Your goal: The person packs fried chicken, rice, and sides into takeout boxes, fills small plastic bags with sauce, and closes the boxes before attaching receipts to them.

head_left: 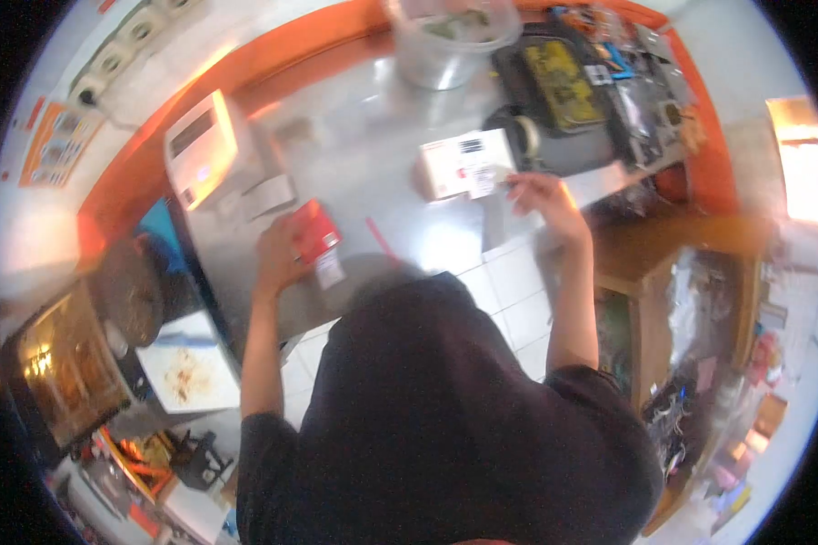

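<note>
My left hand (280, 252) is closed on the side of a small red box (316, 231), over the metal table. Just below that box is a small pale paper slip (330, 270). My right hand (547, 202) is at the table's right side, its fingertips pinched together beside a white box (463, 159) with dark print. A small white label (483, 182) shows at that box's lower right corner, close to the fingertips. Blur hides what the right fingers pinch.
A white device (202, 150) stands at the table's left end, near a paper piece (271, 195). A clear tub (450, 45), a tape roll (525, 136) and a black tray with a yellow-green pack (565, 84) sit toward the back. A pink strip (384, 239) lies mid-table.
</note>
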Demonstrator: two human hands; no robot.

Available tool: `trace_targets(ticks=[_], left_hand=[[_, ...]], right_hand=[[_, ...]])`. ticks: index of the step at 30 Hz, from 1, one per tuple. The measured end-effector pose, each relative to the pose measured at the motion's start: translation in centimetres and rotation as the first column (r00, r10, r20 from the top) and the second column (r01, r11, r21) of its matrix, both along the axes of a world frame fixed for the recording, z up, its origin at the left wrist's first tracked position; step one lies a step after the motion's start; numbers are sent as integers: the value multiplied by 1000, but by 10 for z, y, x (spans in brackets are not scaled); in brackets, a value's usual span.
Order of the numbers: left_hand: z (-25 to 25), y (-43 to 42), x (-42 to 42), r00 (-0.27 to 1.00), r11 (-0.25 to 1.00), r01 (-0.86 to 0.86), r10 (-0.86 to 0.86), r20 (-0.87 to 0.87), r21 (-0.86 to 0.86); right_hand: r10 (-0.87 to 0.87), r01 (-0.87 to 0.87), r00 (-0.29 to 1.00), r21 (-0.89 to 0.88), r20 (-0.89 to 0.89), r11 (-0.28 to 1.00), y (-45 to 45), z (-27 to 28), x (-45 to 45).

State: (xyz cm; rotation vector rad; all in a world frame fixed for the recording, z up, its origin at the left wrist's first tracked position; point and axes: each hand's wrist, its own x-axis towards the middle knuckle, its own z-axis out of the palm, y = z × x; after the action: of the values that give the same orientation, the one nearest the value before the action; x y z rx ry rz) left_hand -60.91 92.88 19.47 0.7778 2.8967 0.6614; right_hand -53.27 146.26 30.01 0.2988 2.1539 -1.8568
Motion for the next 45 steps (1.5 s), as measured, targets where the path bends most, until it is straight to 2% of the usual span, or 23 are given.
trace_targets(ticks=[2, 5, 7, 8, 10, 12, 14, 16, 18, 20, 24, 25, 26, 27, 28, 30, 32, 33, 34, 35, 37, 40, 45], left_hand=[[8, 3, 0, 999, 999, -6, 8, 36, -44], [5, 4, 3, 1000, 993, -18, 16, -19, -121], [14, 10, 2, 993, 988, -56, 70, 95, -144], [19, 10, 3, 970, 983, -86, 120, 212, -165], [23, 13, 5, 982, 977, -73, 106, 158, -199], [17, 16, 5, 993, 978, -65, 84, 85, -200], [-5, 1, 8, 995, 981, -82, 92, 46, -174], [-37, -23, -1, 996, 997, -31, 36, 84, -64], [-29, -22, 2, 992, 989, -66, 79, 98, -129], [-18, -16, 2, 980, 977, -73, 107, 167, -200], [-23, -17, 9, 985, 981, -92, 116, 129, -173], [-24, -17, 11, 988, 985, -89, 107, 115, -148], [-25, -18, 12, 990, 989, -85, 97, 99, -121], [-31, -22, 12, 990, 989, -92, 103, 92, -117], [-40, -26, 12, 994, 996, -81, 84, 77, -49], [-52, -32, 10, 996, 996, -81, 80, 49, 28], [-57, -28, 17, 992, 991, -102, 108, -61, 91], [-56, -29, 20, 992, 985, -115, 121, -45, 126], [-53, -29, 20, 990, 978, -131, 138, -31, 162], [-56, -36, 23, 982, 963, -163, 180, -64, 216], [-51, -28, 26, 971, 945, -179, 213, -103, 273], [-50, -33, 31, 981, 964, -175, 188, -51, 199], [-54, -31, 29, 981, 950, -173, 190, -41, 259]], right_hand=[[-416, 434, 900, 332, -129, 837, 62, -22, -1], [-442, 531, 846, 542, -298, 652, 153, -87, -10], [-399, 300, 899, 410, 181, 862, 143, -82, -26], [-385, 288, 903, 396, 191, 872, 131, -82, -33], [-303, 195, 869, 291, 392, 937, 102, -80, -34], [-228, 145, 890, 231, 394, 962, 97, -92, -27], [-329, 317, 928, 96, 173, 944, 105, -128, -20], [-311, 326, 941, -116, 131, 938, 113, -145, -11], [-482, 468, 874, -371, 61, 802, 114, -159, 13], [-541, 539, 838, -241, 63, 807, 86, -126, 30], [-438, 438, 899, 18, 4, 899, 91, -177, 37], [-329, 371, 929, 422, -172, 827, 92, -182, 30], [-151, 321, 945, 750, -289, 578, 93, -185, 23], [-88, 358, 932, 857, -351, 371, 94, -188, 17], [-139, 350, 936, 886, -323, 304, 94, -187, 14], [-230, 270, 955, 862, -186, 428, 96, -183, 9], [-51, 160, 987, 967, -153, 199, 118, -219, 18], [-180, 124, 983, 840, -31, 529, 148, -256, 25], [-332, 194, 920, 491, 210, 849, 108, -211, 27], [-182, 101, 952, 309, 246, 946, 36, -164, 34], [60, -153, 919, 213, 389, 965, -27, -144, 48], [198, -245, 904, 78, 380, 966, -183, -88, 50], [174, -151, 961, -116, 216, 982, -323, -109, 17]])
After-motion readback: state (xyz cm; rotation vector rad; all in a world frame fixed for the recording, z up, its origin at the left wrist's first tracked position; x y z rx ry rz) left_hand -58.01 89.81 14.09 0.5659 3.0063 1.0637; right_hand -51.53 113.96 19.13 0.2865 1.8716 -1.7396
